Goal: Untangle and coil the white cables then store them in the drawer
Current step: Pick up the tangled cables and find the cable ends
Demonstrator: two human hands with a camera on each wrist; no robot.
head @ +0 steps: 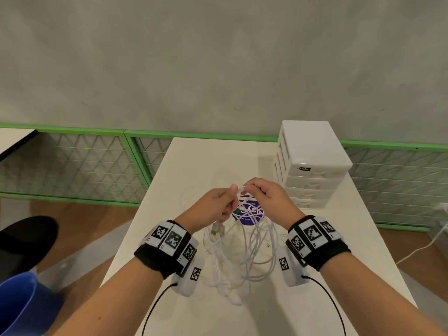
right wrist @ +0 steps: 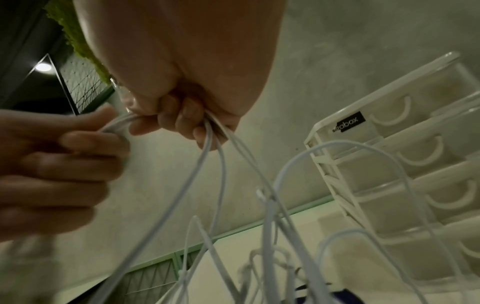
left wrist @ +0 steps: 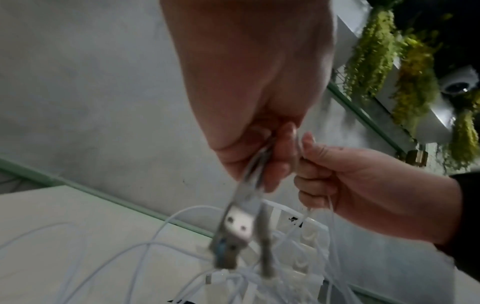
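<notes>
A tangle of white cables [head: 242, 253] hangs in loops from both hands above the white table [head: 189, 161]. My left hand [head: 219, 204] grips a bunch of strands, and USB plugs [left wrist: 233, 232] dangle just below its fingers. Close beside it, my right hand [head: 264, 195] pinches other strands [right wrist: 207, 148] that fall from its curled fingers. The two hands nearly touch at the top of the tangle. The white drawer unit [head: 312, 166] stands at the table's back right, its drawers [right wrist: 405, 144] closed.
A round purple sticker [head: 247, 214] lies on the table under the cables. A green wire fence [head: 80, 163] runs behind the table. A blue bin [head: 26, 306] and a black object [head: 26, 238] sit at the left. Another white cord [head: 429, 241] trails on the floor at right.
</notes>
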